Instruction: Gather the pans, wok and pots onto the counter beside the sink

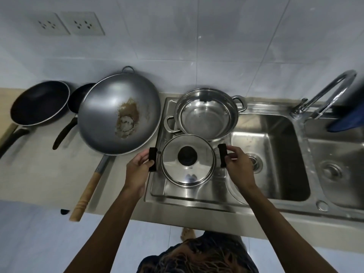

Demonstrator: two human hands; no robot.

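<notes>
A steel pot with a lid (187, 161) and two black side handles sits over the sink's drainboard (171, 191). My left hand (137, 170) grips its left handle and my right hand (237, 165) grips its right handle. Just behind it stands an open steel pot (205, 114) with loop handles. On the counter (45, 174) to the left lie a large grey wok (118, 113) with a wooden handle and brown residue, a small black pan (78, 99) partly hidden behind the wok, and a larger black frying pan (39, 103).
A double steel sink (275, 154) lies to the right, with a curved tap (327, 91) and a blue object (346, 119) at the far right edge. Two wall sockets (69, 23) are on the tiled wall. The wok handle overhangs the counter's front edge.
</notes>
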